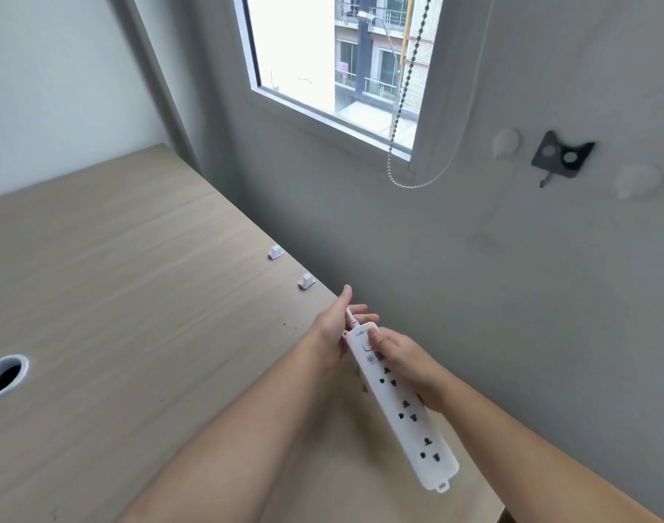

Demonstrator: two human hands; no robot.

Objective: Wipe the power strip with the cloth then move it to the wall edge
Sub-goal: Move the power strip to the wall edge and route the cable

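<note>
Right hand [402, 360] has the real grip: thumb pressed flat on top of the power strip [400, 405] right by the switch, other fingers curled round underneath it. Left hand [332, 330] sits against the cord end, thumb poking up toward 12 o'clock and fingers mostly straight. It's touching the strip for sure, but whether it's actually pinching the pinkish cord [350, 317] I honestly can't tell from this angle.

The strip is one white bar, held up off the desk [115, 277] at roughly 5 o'clock in the view, close to the desk's wall-side edge. It runs diagonally, cord end toward 11 o'clock and hanging tab toward 5 o'clock. I count three sockets in plain sight below the thumb.

Other stuff, counted:
- two little white clips on the desk edge by the wall, one [275, 252] and the other [306, 281] just beside it toward 4 o'clock
- one round cable hole [8, 373] way over at 9 o'clock
- one window [334, 62] at 12 o'clock with one bead chain [407, 81] hanging down
- two round white wall hooks [505, 142] [639, 181] with one black cat-shaped hook [562, 156] between them, at about 2 o'clock
</note>
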